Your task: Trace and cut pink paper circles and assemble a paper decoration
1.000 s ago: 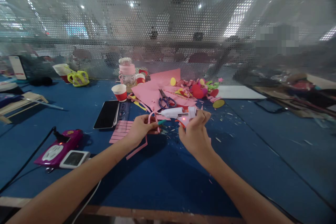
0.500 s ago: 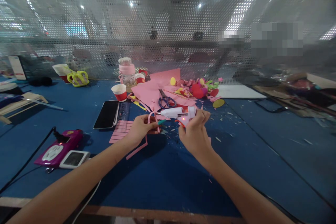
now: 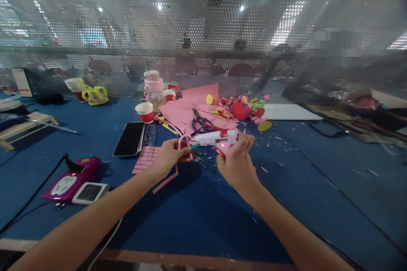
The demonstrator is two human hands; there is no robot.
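Holding what, that right hand?

A white glue gun. The grip is closed round its handle, a red light glows by the fingers, and the teal nozzle points left.

And the left hand?

Its grip is pinched narrow on a pink paper strip that curls up into a loop. The nozzle tip is just beside that loop; whether it touches the paper I cannot tell. Both hands are over the blue tabletop, near its middle.

What lies around them?

A lined pink card just left of the left hand, and small paper scraps scattered about.

Further back?

Scissors lie on a pink sheet, right behind the gun. A dark phone is to their left, a red paper cup behind it, and a pink bottle behind that. Right of the scissors is a heap of coloured cut-outs, with a yellow disc at its edge.

Anything nearer the person?

A purple power strip with a black cable plugged in, and a small white device touching it, well left of the hands. A perforated screen closes the far side.
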